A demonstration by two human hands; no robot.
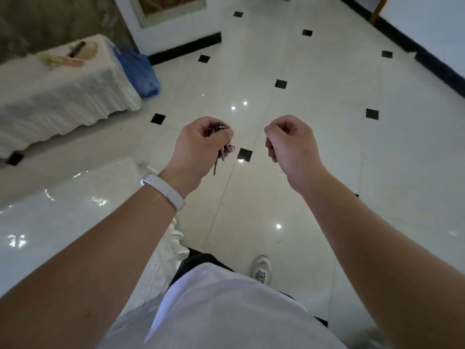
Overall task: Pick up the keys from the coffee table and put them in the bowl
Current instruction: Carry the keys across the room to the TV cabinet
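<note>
- Left hand (201, 144) is curled closed round the keys (222, 147), which hang from its fingers over the tiled floor (314, 147), clear of any table.
- Right hand (289, 142) hangs level with it, well apart, fingers loosely curled on nothing visible.
- Head view: a glossy white table (63, 217) sits just beside the person's left leg; farther off to the left stands a second cloth-draped table (63, 96) carrying a pale round thing that may be the bowl (89, 50), though blur keeps me from being sure.
- Judging the step as the carry, the grip should stay firm on the ring so that the dangling blades don't swing loose.
- Turning toward the far table first, then lowering the bunch close over the rim before letting go, would avoid a bounce-out.
- A blue bag (141, 69) leans at that table's end; approaching from the near side looks easiest.
</note>
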